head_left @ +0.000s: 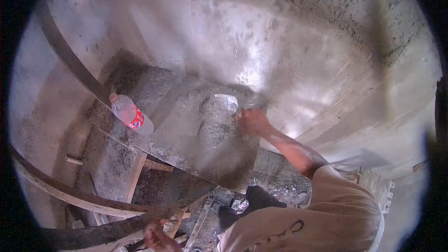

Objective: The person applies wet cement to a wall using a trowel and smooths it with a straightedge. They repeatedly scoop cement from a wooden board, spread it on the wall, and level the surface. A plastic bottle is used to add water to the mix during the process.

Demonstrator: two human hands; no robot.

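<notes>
My right hand (pixel 252 121) is closed on the handle of a metal trowel (pixel 225 102), whose shiny blade lies on wet grey mortar (pixel 214 135) spread over a concrete slab (pixel 168 88). My left hand (pixel 158 235) is low in the view, fingers curled at the lower curved band; what exactly they grip is unclear. A clear plastic bottle (pixel 126 109) with a red cap and red label stands on the slab, left of the mortar.
Smooth, curving plastered walls (pixel 303 65) surround the slab. Two dark curved bands (pixel 70 51) cross the left side. Below the slab are wooden boards (pixel 137 172), rubble (pixel 296 191) and a dark opening. A short pale rod (pixel 74 160) lies at left.
</notes>
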